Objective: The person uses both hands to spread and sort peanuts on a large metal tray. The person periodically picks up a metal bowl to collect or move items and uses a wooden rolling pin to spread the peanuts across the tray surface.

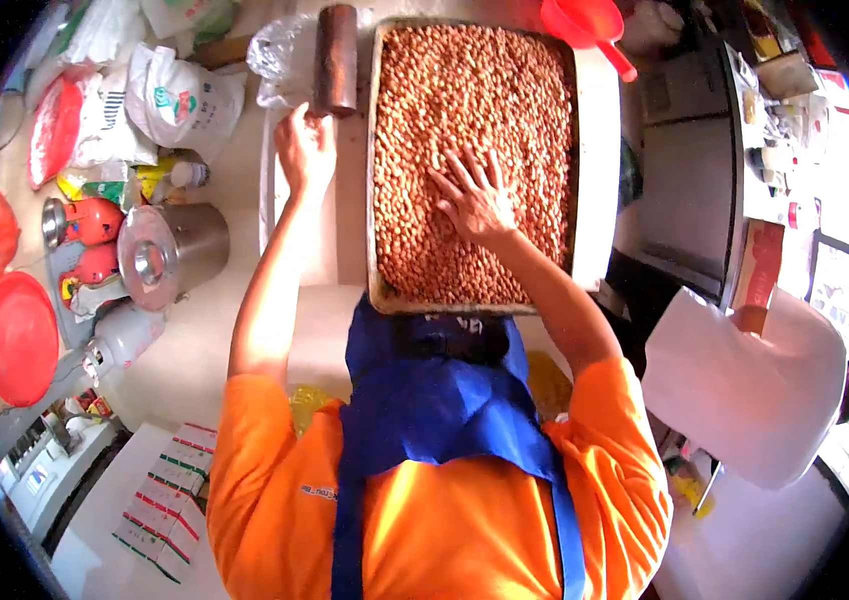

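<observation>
A large rectangular metal tray (373, 190) lies in front of me, filled with reddish-brown peanuts (475, 95). My right hand (480, 200) rests on the peanuts near the tray's middle, palm down with its fingers spread. Left of the tray, my left hand (307, 150) is raised with the fingers curled and pinched together. Whatever may be between those fingertips is too small to make out. Just beyond them lies a dark brown wooden cylinder (337, 60), next to crumpled clear plastic (280, 55).
A red plastic scoop (585, 25) sits at the tray's far right corner. To the left are white sacks (185, 100), a steel pot (200, 255) and a red basin (20, 338). A white chair (745, 380) stands at the right, below a dark cabinet (685, 190).
</observation>
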The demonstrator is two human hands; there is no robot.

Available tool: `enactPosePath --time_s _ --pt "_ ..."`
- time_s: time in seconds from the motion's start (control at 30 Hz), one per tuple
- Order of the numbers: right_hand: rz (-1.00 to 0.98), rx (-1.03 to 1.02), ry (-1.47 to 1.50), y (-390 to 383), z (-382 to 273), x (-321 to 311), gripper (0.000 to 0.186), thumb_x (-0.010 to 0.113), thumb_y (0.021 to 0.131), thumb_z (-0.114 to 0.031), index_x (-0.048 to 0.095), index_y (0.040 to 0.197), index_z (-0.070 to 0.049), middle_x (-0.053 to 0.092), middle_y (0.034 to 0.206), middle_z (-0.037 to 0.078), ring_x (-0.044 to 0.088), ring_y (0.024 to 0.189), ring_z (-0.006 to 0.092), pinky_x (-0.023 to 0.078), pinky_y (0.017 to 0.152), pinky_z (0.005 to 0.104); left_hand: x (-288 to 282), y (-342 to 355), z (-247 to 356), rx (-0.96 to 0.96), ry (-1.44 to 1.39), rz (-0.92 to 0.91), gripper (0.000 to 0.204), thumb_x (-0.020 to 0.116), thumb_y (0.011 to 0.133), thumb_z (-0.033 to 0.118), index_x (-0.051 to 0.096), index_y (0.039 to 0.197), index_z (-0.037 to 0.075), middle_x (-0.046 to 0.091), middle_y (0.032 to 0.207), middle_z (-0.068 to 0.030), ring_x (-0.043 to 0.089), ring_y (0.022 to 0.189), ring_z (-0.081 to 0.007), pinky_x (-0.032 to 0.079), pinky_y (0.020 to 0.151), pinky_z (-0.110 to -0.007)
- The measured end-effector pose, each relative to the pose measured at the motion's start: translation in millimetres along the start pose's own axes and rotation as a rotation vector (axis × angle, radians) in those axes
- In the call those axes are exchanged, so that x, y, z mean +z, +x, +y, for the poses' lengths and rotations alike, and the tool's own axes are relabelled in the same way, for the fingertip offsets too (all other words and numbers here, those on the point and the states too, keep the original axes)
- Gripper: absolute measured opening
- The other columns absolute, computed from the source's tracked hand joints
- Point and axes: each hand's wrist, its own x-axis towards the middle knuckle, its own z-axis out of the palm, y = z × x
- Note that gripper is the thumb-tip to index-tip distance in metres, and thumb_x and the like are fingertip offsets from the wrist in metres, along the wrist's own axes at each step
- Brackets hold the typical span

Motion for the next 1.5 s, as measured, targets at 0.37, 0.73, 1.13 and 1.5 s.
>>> enactPosePath --time_s 0.37,0.73,1.13,1.5 --pt "0.433 0.111 0.518 -90.1 -13.0 -10.5 0.062 0.054 0.114 -0.045 0.052 0.163 -0.008 0.045 0.170 0.027 0.038 0.161 0.0471 0.031 0.130 0.0633 97.3 130.6 -28.9 -0.576 0.228 -0.590 0.155 0.091 0.084 0.064 -0.015 0.173 -0.006 0.016 0.182 -0.0319 0.028 0.167 -0.0438 0.030 0.136 -0.057" --pt "0.653 0.333 0.535 -126.6 -12.1 9.3 0.062 0.070 0.109 -0.030 0.050 0.163 -0.008 0.061 0.157 0.025 0.064 0.138 0.0413 0.058 0.111 0.0549 -38.3 139.2 29.5 -0.761 -0.956 -0.853 0.065 0.084 0.093 0.057 0.072 0.126 0.002 0.078 0.107 -0.0082 0.078 0.089 -0.0194 0.069 0.079 -0.040" --pt "0.218 0.136 0.121 -119.5 -45.5 -88.9 0.075 0.066 0.093 -0.013 0.049 0.166 -0.014 0.061 0.150 0.014 0.052 0.149 0.0353 0.023 0.135 0.0639 -79.9 -107.4 167.4 0.317 -0.066 -1.125 0.096 0.094 0.072 0.033 0.057 0.155 0.004 0.069 0.138 -0.0203 0.070 0.123 -0.0380 0.058 0.108 -0.050" --pt "0.333 0.094 0.181 -135.3 -60.3 -16.1 0.077 0.076 0.080 -0.014 0.060 0.155 -0.008 0.064 0.153 0.013 0.056 0.143 0.0332 0.037 0.129 0.0566 -83.5 -197.7 113.0 0.342 0.043 -0.704 0.092 0.096 0.079 0.027 0.057 0.161 0.010 0.058 0.157 -0.0166 0.053 0.145 -0.0380 0.042 0.125 -0.053"
